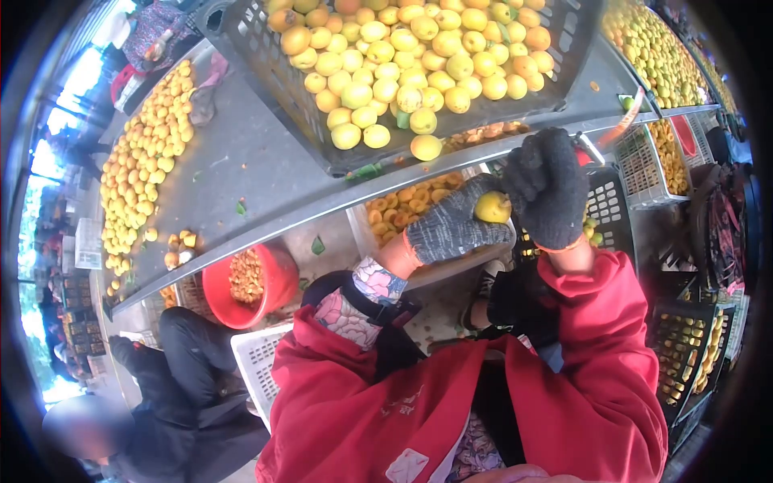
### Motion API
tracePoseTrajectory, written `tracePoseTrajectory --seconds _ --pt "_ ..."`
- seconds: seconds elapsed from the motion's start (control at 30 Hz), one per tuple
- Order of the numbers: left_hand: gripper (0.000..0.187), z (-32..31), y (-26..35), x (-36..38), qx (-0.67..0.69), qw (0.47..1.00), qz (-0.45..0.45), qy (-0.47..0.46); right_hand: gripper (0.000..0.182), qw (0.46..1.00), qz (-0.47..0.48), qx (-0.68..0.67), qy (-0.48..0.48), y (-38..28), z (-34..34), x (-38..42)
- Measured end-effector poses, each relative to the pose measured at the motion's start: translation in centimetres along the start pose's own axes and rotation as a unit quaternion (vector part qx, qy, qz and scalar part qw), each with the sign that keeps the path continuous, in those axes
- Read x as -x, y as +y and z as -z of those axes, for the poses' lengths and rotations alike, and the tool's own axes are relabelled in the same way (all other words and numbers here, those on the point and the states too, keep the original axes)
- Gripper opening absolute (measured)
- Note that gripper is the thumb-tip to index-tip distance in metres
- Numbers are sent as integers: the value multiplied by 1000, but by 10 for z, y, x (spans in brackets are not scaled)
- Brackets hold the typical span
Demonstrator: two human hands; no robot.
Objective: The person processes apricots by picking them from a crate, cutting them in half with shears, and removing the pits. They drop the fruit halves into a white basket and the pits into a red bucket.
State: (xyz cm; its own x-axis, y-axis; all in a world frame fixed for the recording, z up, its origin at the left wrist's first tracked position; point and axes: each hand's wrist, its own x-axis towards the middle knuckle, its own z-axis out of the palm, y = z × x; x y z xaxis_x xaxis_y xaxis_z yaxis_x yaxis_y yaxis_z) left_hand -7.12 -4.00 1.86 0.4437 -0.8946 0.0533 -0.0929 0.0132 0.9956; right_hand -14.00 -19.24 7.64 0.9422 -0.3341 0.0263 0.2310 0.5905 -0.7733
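A yellow fruit (493,207) is held in my left hand (457,224), which wears a grey knit glove and is closed round it. My right hand (547,187), in a darker grey glove, is curled just to the right of the fruit; what its fingers hold, if anything, is hidden. Both hands are over a white crate (362,229) of orange fruit pieces (403,205), below the table edge. Above them, a large dark crate (322,145) full of yellow fruits (411,72) rests tilted on the grey table (241,153).
More fruit (145,169) is heaped at the table's left. A red bucket (274,282) with fruit pieces stands below the edge. A person in dark clothes (185,419) sits at lower left, another (157,36) at upper left. Crates (644,165) stand on the right.
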Motion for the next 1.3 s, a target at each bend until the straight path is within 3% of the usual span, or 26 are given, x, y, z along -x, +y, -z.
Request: tracePoseTrajectory --seconds 0.07,0.13,0.17,0.2,0.23,0.3,0.4,0.53,0.57,0.67,0.77,0.87,0.97,1.07,1.17,1.3 --pt "60 1 -4 1 -24 999 -20 18 19 991 7 129 24 -10 4 1" --pt "59 2 -16 -2 -89 991 -86 55 16 947 9 310 84 -30 3 3" --pt "55 3 -14 -3 -47 993 -84 62 21 896 -92 419 111 -39 2 2" --pt "53 2 -13 -5 -39 992 -82 85 24 826 -6 564 21 -27 28 -4" --pt "52 1 -14 -6 -31 991 -76 106 25 810 -43 584 23 -28 32 -3" --pt "49 1 -17 -7 -35 987 -57 144 26 812 -54 581 -6 -20 49 2" --pt "46 2 5 -7 -10 993 -12 117 26 799 -47 599 -29 -13 55 7" --pt "44 5 -6 -9 -74 987 -100 103 23 775 -55 625 -69 -13 42 10" --pt "46 5 -6 -8 -61 988 -101 99 21 781 -4 618 -88 -12 36 12" --pt "45 6 0 -6 -40 992 -75 90 20 775 32 625 -93 -9 33 13" --pt "46 6 -3 -5 -71 990 -81 87 35 742 22 659 -124 -8 42 11" --pt "47 5 -9 -5 -42 992 -79 85 36 735 38 665 -127 -8 41 11" --pt "46 5 -12 -4 -25 994 -80 77 35 735 26 668 -115 -8 41 13" --pt "45 5 -13 -4 -78 989 -103 79 17 729 37 674 -112 -2 47 12" --pt "45 6 -8 -1 -105 986 -109 69 18 707 0 698 -114 0 49 14" --pt "45 3 -5 0 -78 991 -68 86 17 708 31 695 -118 9 53 12"
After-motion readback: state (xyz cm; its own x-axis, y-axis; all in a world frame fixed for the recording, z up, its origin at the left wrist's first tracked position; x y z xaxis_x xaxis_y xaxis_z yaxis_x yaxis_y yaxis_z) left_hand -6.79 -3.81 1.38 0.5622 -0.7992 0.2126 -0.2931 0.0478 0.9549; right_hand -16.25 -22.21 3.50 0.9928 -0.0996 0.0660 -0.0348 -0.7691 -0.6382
